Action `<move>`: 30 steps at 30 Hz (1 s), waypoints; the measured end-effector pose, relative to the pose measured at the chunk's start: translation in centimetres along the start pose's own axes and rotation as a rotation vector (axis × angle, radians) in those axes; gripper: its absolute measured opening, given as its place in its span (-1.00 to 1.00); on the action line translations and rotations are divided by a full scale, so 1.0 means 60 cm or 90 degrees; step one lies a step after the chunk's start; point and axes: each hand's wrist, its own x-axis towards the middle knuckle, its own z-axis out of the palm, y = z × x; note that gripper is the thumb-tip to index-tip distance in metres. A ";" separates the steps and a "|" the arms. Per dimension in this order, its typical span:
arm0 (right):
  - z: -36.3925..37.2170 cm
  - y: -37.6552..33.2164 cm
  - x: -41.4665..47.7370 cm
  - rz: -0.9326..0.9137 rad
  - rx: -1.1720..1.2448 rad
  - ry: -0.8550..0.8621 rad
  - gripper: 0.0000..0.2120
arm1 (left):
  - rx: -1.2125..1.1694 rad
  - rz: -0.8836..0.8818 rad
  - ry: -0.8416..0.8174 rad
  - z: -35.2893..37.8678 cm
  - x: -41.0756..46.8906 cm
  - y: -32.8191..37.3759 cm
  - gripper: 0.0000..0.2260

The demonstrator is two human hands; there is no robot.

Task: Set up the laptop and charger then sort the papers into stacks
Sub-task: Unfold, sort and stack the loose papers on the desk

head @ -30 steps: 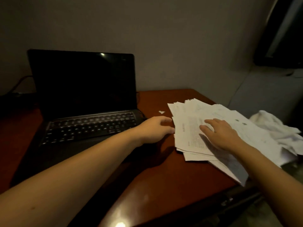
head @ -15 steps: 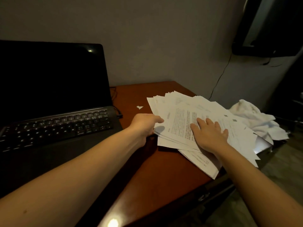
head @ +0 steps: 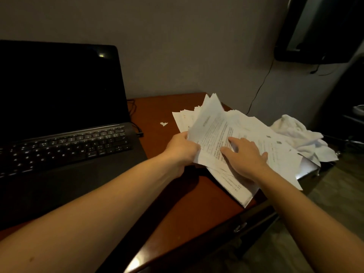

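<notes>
A messy pile of white printed papers [head: 254, 131] lies on the right part of the reddish wooden desk [head: 177, 198], hanging over its right edge. My left hand [head: 182, 149] grips the pile's left edge and tilts the top sheets up. My right hand [head: 244, 157] rests flat with spread fingers on top of the sheets. An open black laptop [head: 65, 123] with a dark screen stands on the left of the desk. A thin cable [head: 136, 127] runs to its right side.
A crumpled white cloth [head: 301, 137] lies beyond the papers at the desk's right end. A small paper scrap [head: 163, 124] sits on the desk between laptop and pile. A dark screen [head: 319, 30] hangs on the wall upper right, with a cord below it.
My left hand has closed on the left edge of the pile and lifted the top sheets, which now tilt upward. My right hand has stayed flat on the papers.
</notes>
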 end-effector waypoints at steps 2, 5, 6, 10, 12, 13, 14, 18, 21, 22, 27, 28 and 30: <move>-0.001 -0.010 -0.018 -0.035 -0.007 0.028 -0.42 | -0.013 0.029 0.012 -0.009 -0.005 0.000 -0.70; -0.008 -0.026 -0.035 -0.102 -0.015 0.056 -0.34 | -0.067 0.075 0.043 -0.045 -0.009 0.004 -0.68; -0.011 -0.033 -0.039 -0.130 -0.016 0.059 -0.30 | -0.091 0.087 0.051 -0.063 -0.012 0.007 -0.68; -0.014 -0.080 -0.056 -0.261 -0.021 0.048 -0.23 | -0.155 0.119 0.064 -0.148 -0.032 0.014 -0.78; -0.008 -0.111 -0.064 -0.315 -0.019 0.048 -0.23 | -0.155 0.130 0.105 -0.197 -0.049 0.015 -0.83; -0.004 -0.128 -0.067 -0.341 -0.009 0.057 -0.24 | -0.153 0.136 0.129 -0.224 -0.059 0.015 -0.84; 0.000 -0.146 -0.071 -0.361 0.004 0.069 -0.27 | -0.145 0.140 0.152 -0.250 -0.070 0.013 -0.86; 0.013 -0.226 -0.084 -0.396 0.043 0.077 -0.44 | -0.095 0.164 0.210 -0.366 -0.123 -0.003 -0.87; 0.022 -0.293 -0.095 -0.448 0.060 0.033 -0.42 | -0.106 0.159 0.234 -0.451 -0.175 -0.015 -0.77; 0.026 -0.316 -0.100 -0.472 0.056 0.016 -0.40 | -0.119 0.151 0.245 -0.476 -0.193 -0.019 -0.78; 0.073 -0.414 -0.118 -0.595 -0.035 -0.026 -0.39 | -0.136 0.123 0.309 -0.586 -0.268 -0.048 -0.83; 0.081 -0.430 -0.125 -0.622 -0.048 -0.029 -0.39 | -0.139 0.120 0.317 -0.605 -0.279 -0.054 -0.83; 0.094 -0.457 -0.141 -0.657 -0.057 -0.047 -0.35 | -0.141 0.123 0.344 -0.640 -0.297 -0.062 -0.82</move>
